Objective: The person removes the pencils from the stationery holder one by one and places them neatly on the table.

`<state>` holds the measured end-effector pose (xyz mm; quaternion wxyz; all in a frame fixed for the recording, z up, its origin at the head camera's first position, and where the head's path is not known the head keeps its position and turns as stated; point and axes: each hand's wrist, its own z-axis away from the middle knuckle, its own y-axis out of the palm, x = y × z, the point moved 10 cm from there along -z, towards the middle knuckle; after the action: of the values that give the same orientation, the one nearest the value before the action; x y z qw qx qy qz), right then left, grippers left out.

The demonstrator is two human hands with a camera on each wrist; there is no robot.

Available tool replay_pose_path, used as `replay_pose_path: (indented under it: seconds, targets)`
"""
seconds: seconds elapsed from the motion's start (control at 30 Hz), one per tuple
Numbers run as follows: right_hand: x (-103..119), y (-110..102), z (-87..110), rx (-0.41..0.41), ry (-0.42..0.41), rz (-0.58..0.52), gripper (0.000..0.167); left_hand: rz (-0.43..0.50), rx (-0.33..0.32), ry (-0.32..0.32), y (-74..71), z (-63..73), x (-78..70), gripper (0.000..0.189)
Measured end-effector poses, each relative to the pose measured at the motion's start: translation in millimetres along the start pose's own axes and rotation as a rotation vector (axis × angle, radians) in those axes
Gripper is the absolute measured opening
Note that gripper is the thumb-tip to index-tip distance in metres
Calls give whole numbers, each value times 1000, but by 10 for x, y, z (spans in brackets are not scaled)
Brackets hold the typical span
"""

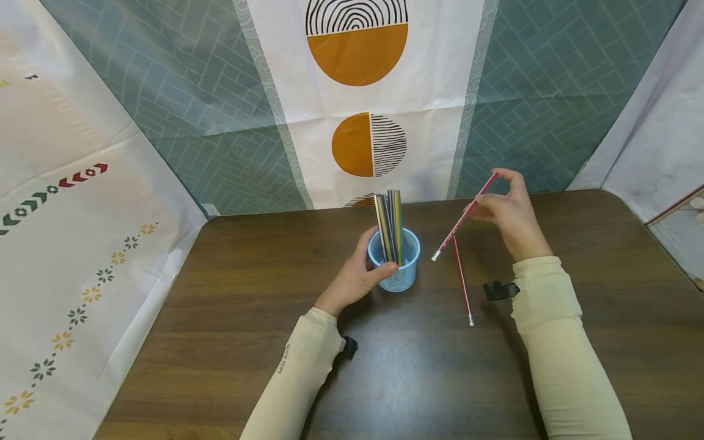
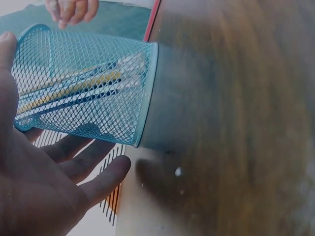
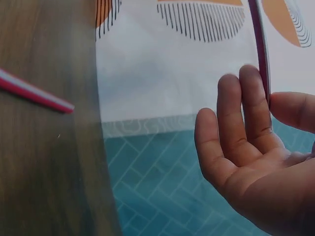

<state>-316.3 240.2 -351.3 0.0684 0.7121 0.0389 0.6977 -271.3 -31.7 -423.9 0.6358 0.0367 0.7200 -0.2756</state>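
My left hand holds a light blue mesh pencil cup, thumb at its near rim and fingers around its left side. Several pencils stand in the cup, leaning a little left; their lower ends show through the mesh in the left wrist view. To the right of the cup, my right hand pinches a red-and-white pencil near its upper end. This pencil slants over the table with its white eraser end down toward the cup. Below it lies a second red pencil on the table, eraser end toward me.
The brown wooden table has its far edge just beyond the cup. Behind hangs a patterned cloth in teal and white with orange shapes. A white cloth hangs along the left side. Each wrist wears a small black camera mount.
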Motion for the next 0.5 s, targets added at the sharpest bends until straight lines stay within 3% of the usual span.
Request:
replay_pose_path:
  seconds: [0.27,0.37,0.5]
  targets:
    - [-153,-97,-43,5,45,8,39,-8,-7,-6,-2,4,1,86]
    - [-235,-113,-59,44,64,64,32,-5,-7,-5,-2,5,1,86]
    - [-350,-119,-81,123,100,220,29,-5,-3,4,1,-5,1,86]
